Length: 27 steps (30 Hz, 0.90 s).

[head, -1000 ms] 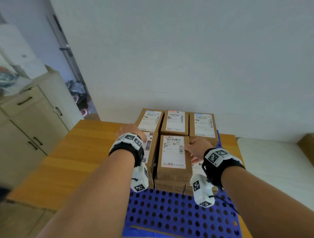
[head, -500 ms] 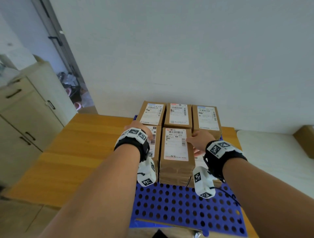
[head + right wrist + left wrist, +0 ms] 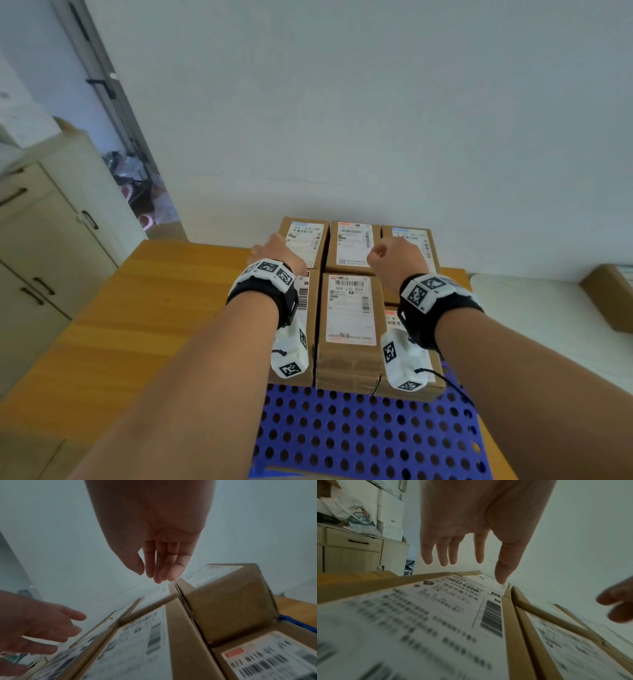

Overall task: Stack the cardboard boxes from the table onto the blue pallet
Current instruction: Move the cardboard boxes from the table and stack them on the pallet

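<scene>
Several brown cardboard boxes with white shipping labels stand packed together on the far part of the blue perforated pallet. The front middle box stands as high as the back row. The front right box lies lower. My left hand hovers over the back left box with fingers spread and straight, holding nothing. My right hand hangs above the back right box; its fingers are loosely bent and empty.
The pallet lies on a wooden table against a white wall. A beige cabinet and a doorway are at the left. A white surface with another cardboard box is at the right.
Both hands have left the sides of the front middle box and moved forward and up over the back row. The box stays in place on the stack.
</scene>
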### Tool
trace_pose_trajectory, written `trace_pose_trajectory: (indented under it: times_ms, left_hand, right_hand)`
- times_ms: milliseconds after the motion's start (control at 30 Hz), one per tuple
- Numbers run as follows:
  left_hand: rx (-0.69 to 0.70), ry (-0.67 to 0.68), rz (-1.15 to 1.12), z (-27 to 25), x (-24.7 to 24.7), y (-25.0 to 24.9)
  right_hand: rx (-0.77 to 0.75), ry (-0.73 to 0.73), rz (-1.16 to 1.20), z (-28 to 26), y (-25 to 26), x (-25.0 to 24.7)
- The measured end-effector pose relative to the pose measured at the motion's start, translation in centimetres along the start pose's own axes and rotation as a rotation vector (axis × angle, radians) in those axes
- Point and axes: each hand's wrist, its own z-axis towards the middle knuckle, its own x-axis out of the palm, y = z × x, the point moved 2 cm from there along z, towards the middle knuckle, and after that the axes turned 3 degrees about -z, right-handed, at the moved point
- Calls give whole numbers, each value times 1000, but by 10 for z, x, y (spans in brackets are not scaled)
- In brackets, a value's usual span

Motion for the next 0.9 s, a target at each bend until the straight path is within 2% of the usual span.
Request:
trace_pose_trajectory:
  times_ms: [200, 400, 600, 900]
  left_hand:
    - [36, 94, 133, 21, 2, -12]
    - [4, 180, 219, 35, 6, -16]
    - [-5, 190, 138, 45, 12, -7]
    - [24, 187, 113, 43, 14, -2]
  right_hand:
    - [-144, 131, -147, 42, 19, 2]
    - [-244, 377, -451, 59, 29, 16]
    - [-291, 309, -466, 59, 21, 32]
    - [-322, 352, -477, 55, 24, 25]
